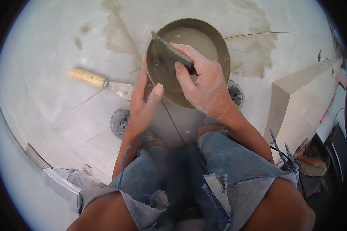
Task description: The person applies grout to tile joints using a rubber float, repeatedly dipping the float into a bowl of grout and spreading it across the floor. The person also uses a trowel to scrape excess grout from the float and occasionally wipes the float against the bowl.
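A round olive-grey bowl (174, 30) holds murky liquid at the upper middle. My right hand (204, 82) grips a dark, flat, wedge-shaped tool (162, 49) over the bowl, tilted, with my thumb across its lower part. My left hand (142, 107) is at the bowl's left side, fingers along the outer wall and thumb at the rim. A putty knife with a pale wooden handle (86, 77) lies on the large pale tiles (58, 111) to the left, its metal blade pointing toward my left hand.
Round perforated grey pieces (120, 124) lie near my feet. A beige box-like block (297, 104) is at right, beside dark objects. Crumpled pale plastic (65, 177) lies at lower left. Wet stains mark the tiles. My legs in frayed denim fill the lower middle.
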`<state>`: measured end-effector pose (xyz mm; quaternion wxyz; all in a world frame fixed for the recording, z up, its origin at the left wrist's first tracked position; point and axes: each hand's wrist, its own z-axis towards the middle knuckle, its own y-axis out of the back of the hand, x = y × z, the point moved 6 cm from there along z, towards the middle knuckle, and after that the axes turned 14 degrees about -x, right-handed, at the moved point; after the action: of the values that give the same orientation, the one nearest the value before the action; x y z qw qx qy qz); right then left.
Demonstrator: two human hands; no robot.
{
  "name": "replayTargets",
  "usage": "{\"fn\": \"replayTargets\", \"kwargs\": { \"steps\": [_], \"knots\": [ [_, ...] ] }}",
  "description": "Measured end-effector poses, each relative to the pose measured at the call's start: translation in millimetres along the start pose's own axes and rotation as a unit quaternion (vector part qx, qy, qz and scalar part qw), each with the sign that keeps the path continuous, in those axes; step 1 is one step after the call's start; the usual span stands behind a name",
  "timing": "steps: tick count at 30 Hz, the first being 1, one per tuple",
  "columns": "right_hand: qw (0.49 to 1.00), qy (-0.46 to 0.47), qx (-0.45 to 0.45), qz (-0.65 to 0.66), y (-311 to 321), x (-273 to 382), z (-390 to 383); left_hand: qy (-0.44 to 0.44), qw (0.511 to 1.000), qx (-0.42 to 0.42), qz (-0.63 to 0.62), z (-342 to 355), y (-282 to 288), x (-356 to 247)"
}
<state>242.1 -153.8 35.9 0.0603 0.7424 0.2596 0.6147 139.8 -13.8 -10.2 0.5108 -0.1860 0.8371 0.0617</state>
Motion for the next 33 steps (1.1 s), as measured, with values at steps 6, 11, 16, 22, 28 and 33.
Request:
{"fn": "replayTargets", "kwargs": {
  "steps": [6, 11, 16, 22, 28, 33],
  "knots": [
    [0.999, 0.013, 0.031, 0.035, 5.8, 9.8, -16.7, -0.021, 0.999, 0.0, 0.046, -1.9, 6.6, 8.9],
    [0.976, 0.061, -0.036, -0.205, 40.7, 13.1, 3.5, -0.024, 1.0, -0.002, -0.014, -5.0, 2.5, 10.5],
    [0.912, 0.103, -0.049, -0.393, 29.2, -4.2, 7.2, 0.003, 1.0, 0.0, -0.03, -4.3, -4.4, 6.7],
    [0.949, 0.105, -0.038, -0.294, 25.1, 1.6, 4.2, 0.042, 0.997, 0.0, -0.068, -9.3, -2.7, 16.2],
    [0.947, 0.096, -0.008, -0.308, 25.8, -7.8, 5.4, 0.034, 0.995, 0.025, -0.091, -4.3, -9.2, 9.6],
    [0.934, 0.078, -0.043, -0.345, 29.4, -16.1, 3.9, 0.032, 0.993, -0.039, -0.107, -8.8, -6.7, 20.8]
  ]
}}
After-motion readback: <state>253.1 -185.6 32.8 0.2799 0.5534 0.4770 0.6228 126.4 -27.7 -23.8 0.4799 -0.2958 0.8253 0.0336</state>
